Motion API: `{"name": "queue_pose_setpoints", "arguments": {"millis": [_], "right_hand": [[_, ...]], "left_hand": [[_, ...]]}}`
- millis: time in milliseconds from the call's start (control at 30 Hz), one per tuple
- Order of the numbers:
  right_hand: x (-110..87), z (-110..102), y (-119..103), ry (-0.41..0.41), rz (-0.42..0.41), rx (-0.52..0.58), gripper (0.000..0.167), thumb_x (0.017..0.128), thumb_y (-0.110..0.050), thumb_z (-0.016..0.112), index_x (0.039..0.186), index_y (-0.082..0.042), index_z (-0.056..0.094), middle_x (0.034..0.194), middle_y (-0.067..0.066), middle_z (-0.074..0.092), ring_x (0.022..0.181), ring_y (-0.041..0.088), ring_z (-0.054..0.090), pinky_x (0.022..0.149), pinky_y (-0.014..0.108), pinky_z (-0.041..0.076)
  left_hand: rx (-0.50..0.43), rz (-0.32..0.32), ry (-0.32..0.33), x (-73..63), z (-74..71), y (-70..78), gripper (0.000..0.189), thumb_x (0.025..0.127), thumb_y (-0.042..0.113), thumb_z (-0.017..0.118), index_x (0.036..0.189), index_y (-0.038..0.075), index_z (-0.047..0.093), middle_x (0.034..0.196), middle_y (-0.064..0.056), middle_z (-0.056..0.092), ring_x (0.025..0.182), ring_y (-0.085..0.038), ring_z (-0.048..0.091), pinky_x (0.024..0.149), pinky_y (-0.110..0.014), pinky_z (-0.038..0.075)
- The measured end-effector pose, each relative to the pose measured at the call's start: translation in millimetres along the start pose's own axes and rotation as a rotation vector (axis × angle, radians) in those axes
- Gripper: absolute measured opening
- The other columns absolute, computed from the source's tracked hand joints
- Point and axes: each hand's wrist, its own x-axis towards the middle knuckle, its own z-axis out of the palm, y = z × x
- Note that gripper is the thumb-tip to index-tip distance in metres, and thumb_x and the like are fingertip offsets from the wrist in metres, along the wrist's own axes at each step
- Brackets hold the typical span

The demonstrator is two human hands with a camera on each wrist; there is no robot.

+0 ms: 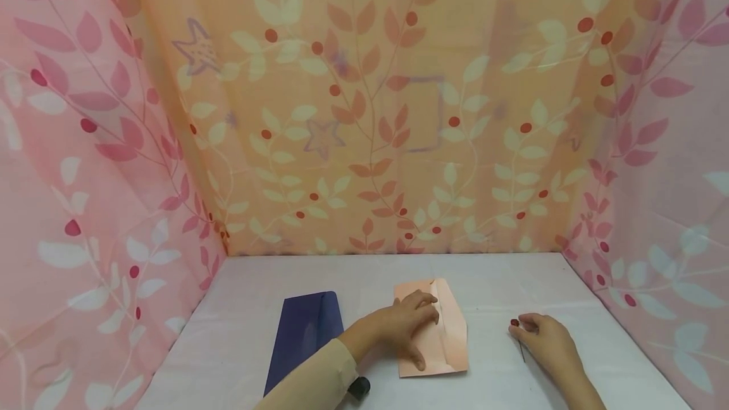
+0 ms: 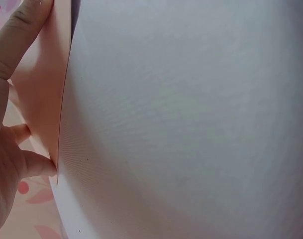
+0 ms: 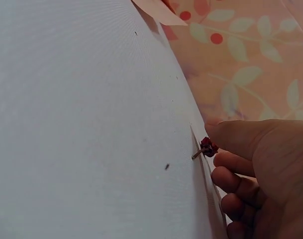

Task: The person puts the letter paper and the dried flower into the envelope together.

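My left hand (image 1: 407,324) rests with spread fingers on a peach envelope (image 1: 454,340), whose flap lies unfolded to the right. In the left wrist view, the thumb and fingertips touch the same envelope (image 2: 44,99). To the right, my right hand (image 1: 549,340) pinches a small dark red dried flower (image 1: 515,323) between thumb and forefinger, just above the table. The right wrist view shows the flower (image 3: 208,147) with a short stem end; the other fingers curl below it. A thin dark line hangs under the flower in the head view; I cannot tell whether it is stem or shadow.
A navy envelope (image 1: 299,331) lies left of the peach one, partly covered by my left sleeve (image 1: 319,378). A small black object (image 1: 360,388) shows beside that sleeve. Dark specks (image 3: 167,167) dot the white table (image 1: 490,283). Leaf-patterned curtains (image 1: 364,144) enclose the table's back and sides.
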Motion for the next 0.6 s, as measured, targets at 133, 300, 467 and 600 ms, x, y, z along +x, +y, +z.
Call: {"name": "queue_pose_setpoints", "arguments": {"millis": [133, 300, 467, 600], "right_hand": [[-1.1, 2.6, 1.8, 0.014, -0.019, -0.015, 0.053, 0.090, -0.045, 0.076, 0.116, 0.000, 0.073, 0.107, 0.020, 0.074, 0.108, 0.049, 0.065, 0.087, 0.064, 0.049], [-1.7, 2.4, -1.4, 0.028, -0.017, -0.039, 0.042, 0.090, -0.037, 0.077, 0.113, -0.002, 0.074, 0.103, 0.018, 0.074, 0.103, 0.047, 0.066, 0.082, 0.062, 0.050], [-2.0, 1.4, -7.3, 0.049, 0.008, -0.043, 0.035, 0.089, -0.031, 0.077, 0.111, -0.003, 0.074, 0.102, 0.019, 0.074, 0.099, 0.046, 0.067, 0.076, 0.059, 0.051], [-1.2, 2.1, -8.9, 0.054, 0.035, -0.031, 0.033, 0.089, -0.029, 0.077, 0.110, -0.003, 0.074, 0.103, 0.020, 0.074, 0.098, 0.045, 0.067, 0.075, 0.058, 0.050]], "left_hand": [[0.006, 0.000, 0.002, -0.7, -0.7, 1.2, 0.085, 0.063, 0.072, 0.083, 0.131, 0.037, 0.046, 0.164, 0.009, 0.023, 0.152, -0.012, 0.020, 0.108, -0.072, 0.037], [-0.011, -0.009, -0.005, -0.9, -0.6, 0.6, 0.085, 0.062, 0.073, 0.083, 0.131, 0.038, 0.046, 0.164, 0.011, 0.021, 0.152, -0.011, 0.020, 0.109, -0.072, 0.035], [-0.025, -0.024, -0.015, 0.1, 0.1, -0.6, 0.085, 0.062, 0.073, 0.082, 0.131, 0.040, 0.046, 0.164, 0.014, 0.019, 0.151, -0.010, 0.020, 0.112, -0.071, 0.031], [-0.030, -0.032, -0.026, 0.5, -0.9, -0.6, 0.084, 0.063, 0.073, 0.082, 0.132, 0.040, 0.046, 0.164, 0.013, 0.019, 0.151, -0.010, 0.019, 0.113, -0.071, 0.030]]}}
